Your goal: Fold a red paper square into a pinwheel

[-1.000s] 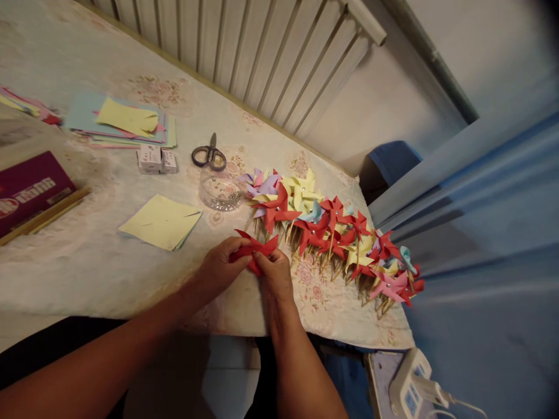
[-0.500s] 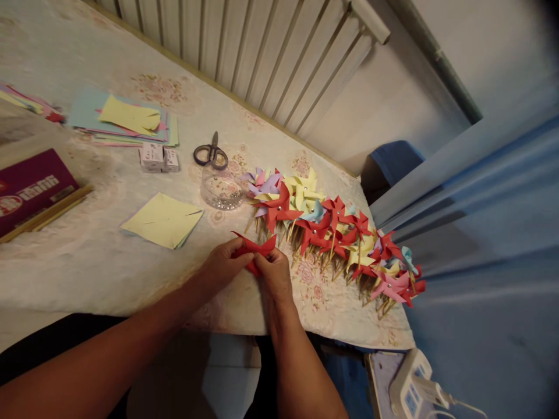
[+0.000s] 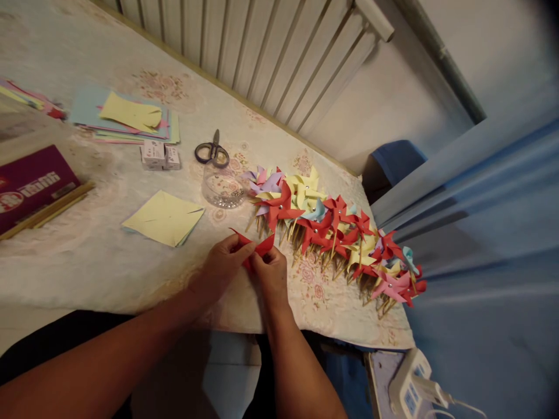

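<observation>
A piece of red paper [image 3: 263,247] with pointed, folded-in corners is held above the table's front part. My left hand [image 3: 225,262] is closed on its left side, and my right hand [image 3: 271,270] pinches it from the right. The thumbs meet near its middle and hide much of it. Just beyond my hands stands a clear round tub [image 3: 223,191] with small shiny pieces at its bottom. Finished paper pinwheels [image 3: 317,230] on thin sticks lie in a long row to the right. Left of my hands is a small stack of slit yellow paper squares [image 3: 166,218].
Scissors [image 3: 212,151] lie behind the tub, near small white boxes [image 3: 159,156] and a pile of coloured paper [image 3: 85,107]. A purple package [image 3: 35,189] and thin sticks [image 3: 48,208] are at far left. A power strip [image 3: 408,384] sits below the table's right corner.
My hands have shifted slightly, with the left thumb moving further over the middle of the red paper. The view has moved a little; the things on the table lie as before.
</observation>
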`<action>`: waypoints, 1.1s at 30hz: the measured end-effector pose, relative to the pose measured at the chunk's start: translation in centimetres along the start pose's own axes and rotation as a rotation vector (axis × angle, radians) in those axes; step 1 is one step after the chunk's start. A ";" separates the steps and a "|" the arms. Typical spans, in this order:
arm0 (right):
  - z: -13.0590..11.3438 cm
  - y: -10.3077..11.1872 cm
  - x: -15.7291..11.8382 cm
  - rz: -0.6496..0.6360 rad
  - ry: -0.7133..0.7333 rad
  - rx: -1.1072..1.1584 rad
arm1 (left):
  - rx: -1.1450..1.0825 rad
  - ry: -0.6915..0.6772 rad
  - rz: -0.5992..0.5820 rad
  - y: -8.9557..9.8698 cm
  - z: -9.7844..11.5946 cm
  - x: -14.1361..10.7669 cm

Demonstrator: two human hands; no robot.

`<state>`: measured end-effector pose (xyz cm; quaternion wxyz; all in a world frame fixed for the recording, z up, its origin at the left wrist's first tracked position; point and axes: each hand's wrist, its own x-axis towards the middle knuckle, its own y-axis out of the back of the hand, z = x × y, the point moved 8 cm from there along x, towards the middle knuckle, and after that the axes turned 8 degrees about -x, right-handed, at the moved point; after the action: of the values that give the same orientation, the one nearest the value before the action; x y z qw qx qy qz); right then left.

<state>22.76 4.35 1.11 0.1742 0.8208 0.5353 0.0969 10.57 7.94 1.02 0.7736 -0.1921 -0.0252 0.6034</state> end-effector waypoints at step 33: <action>-1.2 -0.6 -1.1 0.073 0.117 -0.173 | -0.022 -0.005 0.075 0.3 0.2 -0.2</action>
<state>21.39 3.78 1.98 0.2093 0.8147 0.5038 0.1966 10.18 7.90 1.15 0.7481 -0.2000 -0.0266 0.6322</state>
